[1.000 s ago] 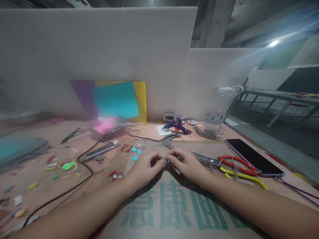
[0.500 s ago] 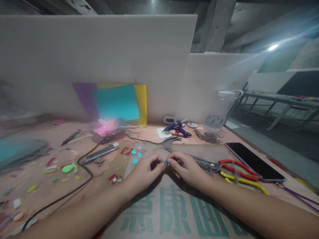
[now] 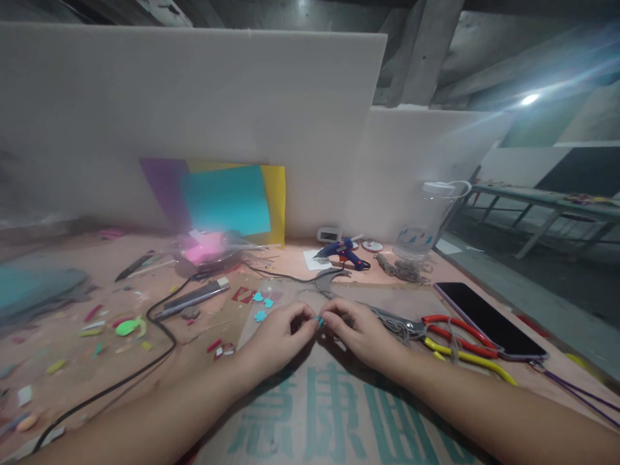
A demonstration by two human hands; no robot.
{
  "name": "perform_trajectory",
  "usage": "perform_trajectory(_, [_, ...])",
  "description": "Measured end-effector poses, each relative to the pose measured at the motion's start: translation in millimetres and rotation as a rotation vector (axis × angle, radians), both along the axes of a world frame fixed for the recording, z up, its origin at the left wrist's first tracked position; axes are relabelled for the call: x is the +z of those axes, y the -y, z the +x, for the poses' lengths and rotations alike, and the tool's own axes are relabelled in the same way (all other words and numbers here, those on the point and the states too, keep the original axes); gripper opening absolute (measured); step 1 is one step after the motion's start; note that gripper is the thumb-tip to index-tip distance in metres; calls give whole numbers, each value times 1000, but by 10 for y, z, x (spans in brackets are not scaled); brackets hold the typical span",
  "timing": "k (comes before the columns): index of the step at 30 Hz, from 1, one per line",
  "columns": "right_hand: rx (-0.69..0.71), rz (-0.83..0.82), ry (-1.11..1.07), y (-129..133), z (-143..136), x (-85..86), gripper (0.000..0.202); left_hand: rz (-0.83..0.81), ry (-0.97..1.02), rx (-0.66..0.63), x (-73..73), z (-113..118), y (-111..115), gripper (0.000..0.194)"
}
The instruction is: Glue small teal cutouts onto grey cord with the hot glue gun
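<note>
Between my fingertips, at the middle of the board, is a small teal piece (image 3: 320,321), mostly covered; its exact shape cannot be made out. My left hand (image 3: 289,328) pinches it from the left with thumb and forefinger. From the other side my right hand (image 3: 356,328) pinches the same piece, the two sets of fingertips almost touching. Just left of my left hand lie several turquoise cutouts (image 3: 260,316), flower-like in outline. Under my wrists stretches a brown board (image 3: 300,445) printed with large green characters.
A blue glue gun (image 3: 345,250) rests at the back, its black cord (image 3: 167,329) running left. Scissors with red and yellow handles (image 3: 460,329), grey string (image 3: 394,323) and a phone (image 3: 489,320) lie right. Coloured sheets (image 3: 227,200) lean on a white panel; scraps litter the left.
Both hands stay together in nearly the same pinch, with the teal piece slightly more visible between the fingertips. The whole view has shifted a little.
</note>
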State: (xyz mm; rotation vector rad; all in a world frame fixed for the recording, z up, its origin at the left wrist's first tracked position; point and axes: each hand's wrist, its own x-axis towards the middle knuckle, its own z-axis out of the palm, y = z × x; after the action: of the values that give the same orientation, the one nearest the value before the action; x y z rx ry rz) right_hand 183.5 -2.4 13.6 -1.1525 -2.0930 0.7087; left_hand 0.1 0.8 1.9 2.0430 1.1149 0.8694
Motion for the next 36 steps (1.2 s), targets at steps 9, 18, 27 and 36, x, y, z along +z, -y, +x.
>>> perform_trajectory(9, [23,-16,-4,1,14,0,22,1,-17,-18,-38,-3,-33,20])
perform_trajectory(18, [12,-1,2,4,2,6,19,8,-28,-14,-40,-4,-28,20])
perform_trajectory(27, [13,13,2,0,6,-6,21,14,-1,-24,-81,-6,-51,20])
perform_trajectory(36, [12,13,2,-2,-1,2,21,26,-9,-20,-88,-9,-45,19])
